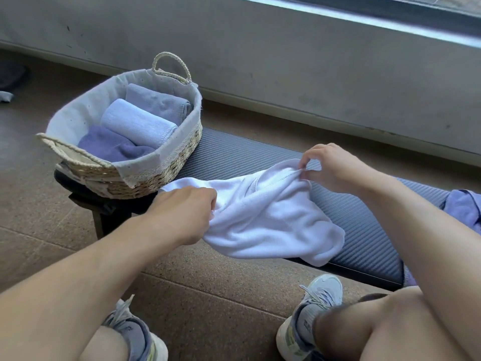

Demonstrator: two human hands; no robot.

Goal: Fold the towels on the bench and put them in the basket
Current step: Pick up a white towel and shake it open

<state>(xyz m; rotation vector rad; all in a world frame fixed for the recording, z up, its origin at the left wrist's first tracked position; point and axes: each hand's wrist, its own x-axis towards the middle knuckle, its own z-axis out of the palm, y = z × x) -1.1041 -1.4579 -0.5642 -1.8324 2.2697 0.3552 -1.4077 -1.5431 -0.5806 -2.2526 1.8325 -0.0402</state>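
Dark ribbed bench (364,230) runs across the brown floor (208,295), grey wall (260,48) behind. White towel (273,217) lies crumpled mid-bench, front edge hanging over. Woven basket (161,162) sits on the bench's left end w/ three folded blue/purple towels (138,123) inside. Purple towel (466,207) bunched at the bench's right. Left hand (187,209) grips the white towel's left side; right hand (333,168) pinches its stitched top edge. Sneakers (312,308) below.

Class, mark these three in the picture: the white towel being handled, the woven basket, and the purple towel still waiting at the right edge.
white towel (273,220), head view, on its bunched middle.
woven basket (166,168), head view, on its straw side wall.
purple towel (466,207), head view, on its crumpled cloth at the frame's edge.
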